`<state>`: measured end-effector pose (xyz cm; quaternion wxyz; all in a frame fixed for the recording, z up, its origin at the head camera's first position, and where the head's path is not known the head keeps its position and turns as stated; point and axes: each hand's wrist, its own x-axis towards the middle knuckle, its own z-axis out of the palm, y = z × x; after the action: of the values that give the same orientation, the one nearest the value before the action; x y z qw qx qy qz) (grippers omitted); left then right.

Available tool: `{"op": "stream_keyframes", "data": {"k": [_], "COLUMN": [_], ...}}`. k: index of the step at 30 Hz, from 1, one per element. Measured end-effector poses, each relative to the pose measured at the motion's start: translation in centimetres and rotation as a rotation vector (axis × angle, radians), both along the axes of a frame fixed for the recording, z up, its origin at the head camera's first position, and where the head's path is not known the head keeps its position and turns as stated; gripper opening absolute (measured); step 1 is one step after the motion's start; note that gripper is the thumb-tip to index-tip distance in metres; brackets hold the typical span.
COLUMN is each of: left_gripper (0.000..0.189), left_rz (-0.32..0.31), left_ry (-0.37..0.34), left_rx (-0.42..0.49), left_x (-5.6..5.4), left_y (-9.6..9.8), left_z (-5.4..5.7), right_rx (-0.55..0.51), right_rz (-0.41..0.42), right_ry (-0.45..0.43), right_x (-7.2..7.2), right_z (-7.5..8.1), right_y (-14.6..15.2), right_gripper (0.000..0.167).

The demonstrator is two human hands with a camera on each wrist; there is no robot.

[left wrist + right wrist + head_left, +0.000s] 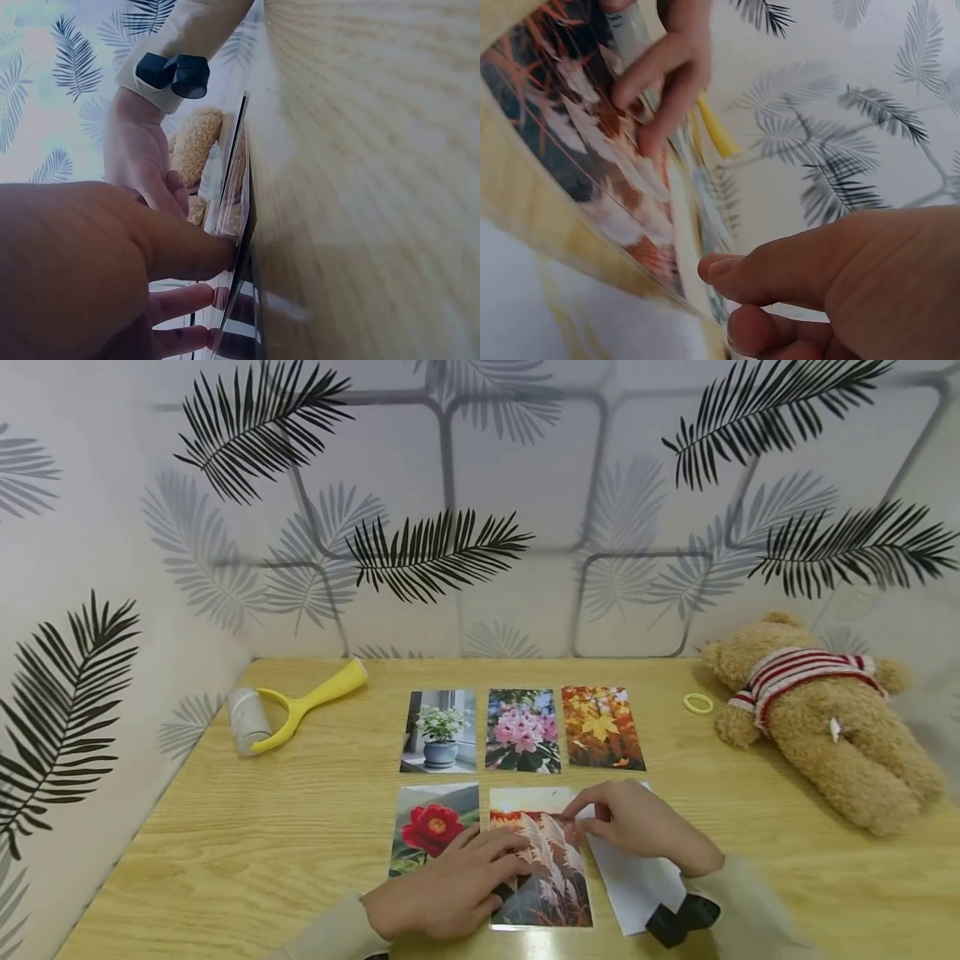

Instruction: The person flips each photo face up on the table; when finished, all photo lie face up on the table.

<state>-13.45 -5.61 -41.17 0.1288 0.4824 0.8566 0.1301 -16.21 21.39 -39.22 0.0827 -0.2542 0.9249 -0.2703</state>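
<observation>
In the head view my left hand (457, 881) rests with its fingertips on a photo card of pale reed plumes (551, 868), over that card's left part. Its wrist covers the lower part of a red flower card (431, 827). My right hand (637, 822) has its fingertips at the upper right edge of the reed card, with the forearm across a white card (637, 893). In the right wrist view the thumb (780, 270) and a bent finger lie close to the corner of the reed card (592, 142). The left wrist view shows the left fingers (187, 300) against the card's surface.
Behind stand a row of cards: a potted plant (440, 731), pink flowers (522, 731) and an orange maple leaf (603, 727). A yellow-handled lint roller (300, 706) lies at the left. A yellow ring (698, 703) and a teddy bear (832, 727) lie to the right.
</observation>
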Motion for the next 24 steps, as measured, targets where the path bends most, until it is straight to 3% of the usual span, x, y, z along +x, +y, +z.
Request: {"op": "stream_keyframes", "data": {"k": [4, 11, 19, 24], "left_gripper": [0.038, 0.031, 0.024, 0.028], "left_rz": [0.007, 0.028, 0.037, 0.000], "left_ry": [0.002, -0.012, -0.040, -0.089], "left_rx": [0.009, 0.033, 0.059, 0.106], "left_x": [0.0, -0.2, -0.4, -0.7], "left_y": [0.0, -0.2, -0.1, 1.0], "left_z": [0.0, -0.1, 0.0, 0.6], "right_rx": [0.010, 0.023, 0.065, 0.074], "right_rz": [-0.002, -0.007, -0.102, -0.088], "right_ry": [0.044, 0.034, 0.044, 0.032], "right_x": [-0.1, -0.3, 0.3, 0.1], "right_z": [0.5, 0.6, -0.4, -0.5], "right_y": [1.5, 4.4, 6.8, 7.4], "right_gripper": [0.023, 0.034, 0.052, 0.062]}}
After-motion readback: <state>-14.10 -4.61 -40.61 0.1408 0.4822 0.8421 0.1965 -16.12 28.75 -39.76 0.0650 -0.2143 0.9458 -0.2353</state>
